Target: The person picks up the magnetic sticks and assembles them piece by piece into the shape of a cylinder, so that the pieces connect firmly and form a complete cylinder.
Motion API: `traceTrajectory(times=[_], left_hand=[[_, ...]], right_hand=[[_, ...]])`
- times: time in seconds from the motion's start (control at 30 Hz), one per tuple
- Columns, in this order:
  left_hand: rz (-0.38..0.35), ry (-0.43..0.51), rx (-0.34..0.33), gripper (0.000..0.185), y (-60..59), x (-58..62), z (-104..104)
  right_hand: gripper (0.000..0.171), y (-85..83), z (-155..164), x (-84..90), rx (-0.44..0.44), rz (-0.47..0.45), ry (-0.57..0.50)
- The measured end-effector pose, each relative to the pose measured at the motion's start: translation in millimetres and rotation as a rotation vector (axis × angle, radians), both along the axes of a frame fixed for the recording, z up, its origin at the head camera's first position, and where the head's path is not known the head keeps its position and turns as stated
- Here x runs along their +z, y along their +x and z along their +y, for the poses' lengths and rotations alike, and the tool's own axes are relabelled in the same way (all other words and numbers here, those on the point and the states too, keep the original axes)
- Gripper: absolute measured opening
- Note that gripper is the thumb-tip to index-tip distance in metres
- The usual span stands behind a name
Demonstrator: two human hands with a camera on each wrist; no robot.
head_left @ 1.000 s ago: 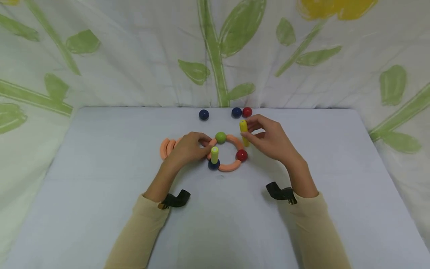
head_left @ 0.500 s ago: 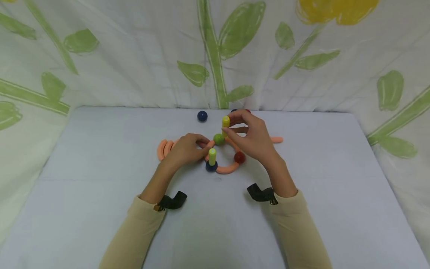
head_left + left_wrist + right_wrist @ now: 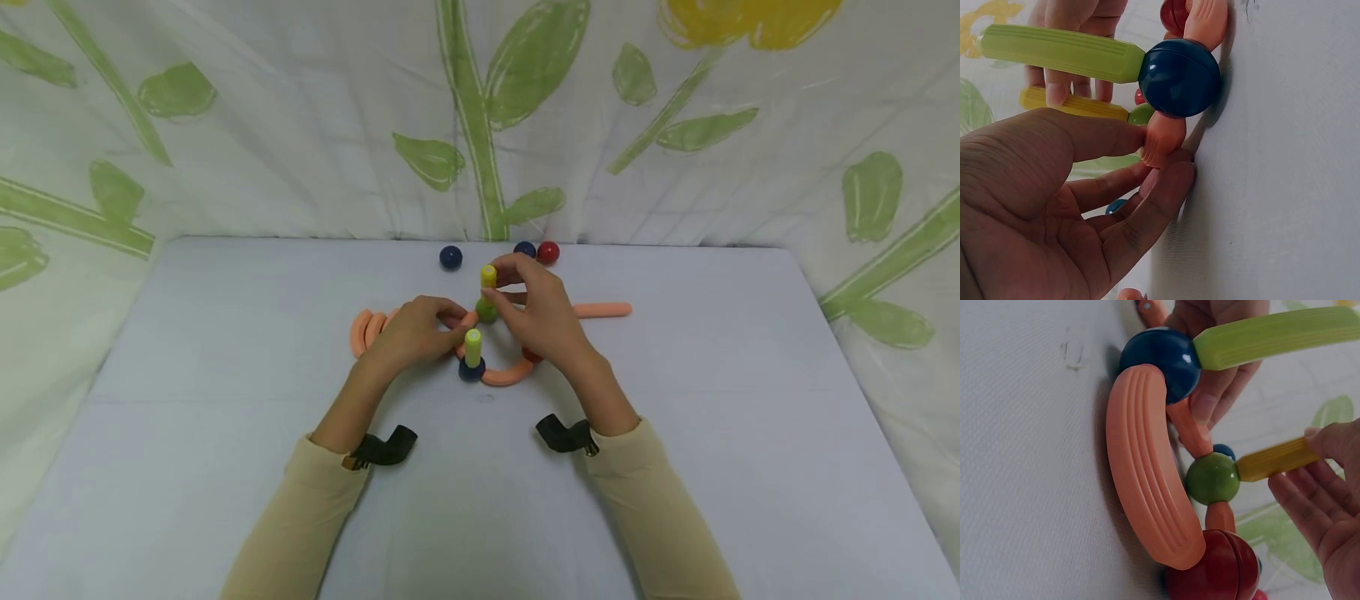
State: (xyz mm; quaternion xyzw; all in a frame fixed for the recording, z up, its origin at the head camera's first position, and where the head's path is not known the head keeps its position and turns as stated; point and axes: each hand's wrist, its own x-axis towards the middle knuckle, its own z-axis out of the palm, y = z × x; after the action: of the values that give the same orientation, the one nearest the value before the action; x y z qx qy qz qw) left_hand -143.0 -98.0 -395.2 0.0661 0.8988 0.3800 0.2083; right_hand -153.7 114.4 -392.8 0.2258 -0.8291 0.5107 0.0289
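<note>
My left hand (image 3: 420,333) pinches a curved orange rod (image 3: 1163,137) of a ring of rods and balls lying on the table. That rod joins a dark blue ball (image 3: 1179,78) and a green ball (image 3: 1213,478). From the blue ball a light green rod (image 3: 1063,53) stands upright. My right hand (image 3: 543,308) holds a yellow rod (image 3: 1275,459) between thumb and fingers, upright, its lower end against the green ball's top. A front curved orange rod (image 3: 1150,469) links the blue ball to a red ball (image 3: 1216,569), which the right hand partly hides in the head view.
Several curved orange rods (image 3: 362,333) lie left of the left hand, partly covered by it. A straight orange rod (image 3: 603,310) lies to the right. At the table's back edge sit a blue ball (image 3: 451,257), another blue ball (image 3: 525,249) and a red ball (image 3: 548,252).
My right hand has moved left with the yellow rod, from beside the ring's right side to the green ball's top. My left hand keeps its grip on the curved rod.
</note>
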Motion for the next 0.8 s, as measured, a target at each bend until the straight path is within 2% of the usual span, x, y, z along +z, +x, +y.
traceTrajectory(times=[0.47,0.8], left_hand=[[-0.010,-0.019,0.004,0.043,0.5,1.8,0.6],[-0.011,-0.021,-0.003,0.042,-0.8,-1.7,0.5]], right_hand=[[0.029,-0.7,3.3,1.7,-0.009,-0.034,0.009],[0.030,-1.1,4.6,1.3,-0.007,-0.017,0.013]])
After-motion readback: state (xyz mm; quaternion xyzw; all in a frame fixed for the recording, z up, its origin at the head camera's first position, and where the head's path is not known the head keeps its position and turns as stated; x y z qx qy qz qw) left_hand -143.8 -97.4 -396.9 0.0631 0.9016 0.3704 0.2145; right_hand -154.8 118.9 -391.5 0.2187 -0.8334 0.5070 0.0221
